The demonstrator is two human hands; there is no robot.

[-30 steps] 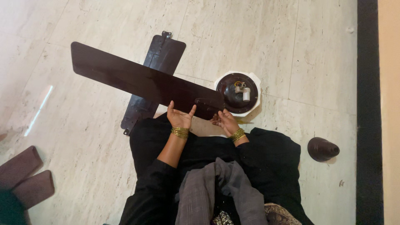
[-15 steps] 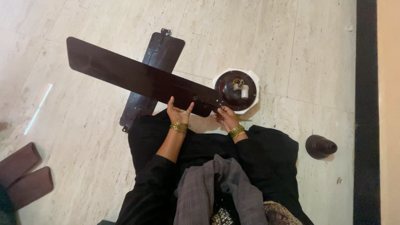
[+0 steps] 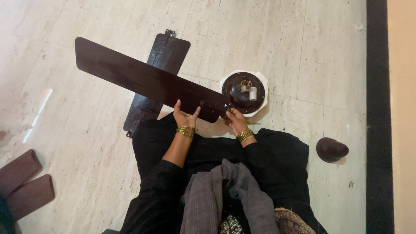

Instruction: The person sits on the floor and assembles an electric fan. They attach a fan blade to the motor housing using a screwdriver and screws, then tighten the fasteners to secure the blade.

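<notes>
Looks like the blade-mounting step: left hand (image 3: 185,117) props the long dark fan blade (image 3: 143,80) running out toward 10 o'clock, right hand (image 3: 236,121) pinches its bracket against the motor hub (image 3: 242,92) at 12, so lining up holes seems next.

— What is changed about the fan blade (image 3: 143,80)?
— Its bracket end is brought closer to the motor hub (image 3: 243,92), so that the gap seen earlier is closed.
— And the hands?
— The right hand (image 3: 236,121) is moved up onto the bracket beside the hub; the left hand (image 3: 185,117) is carried slightly upward with the blade's near edge.
</notes>
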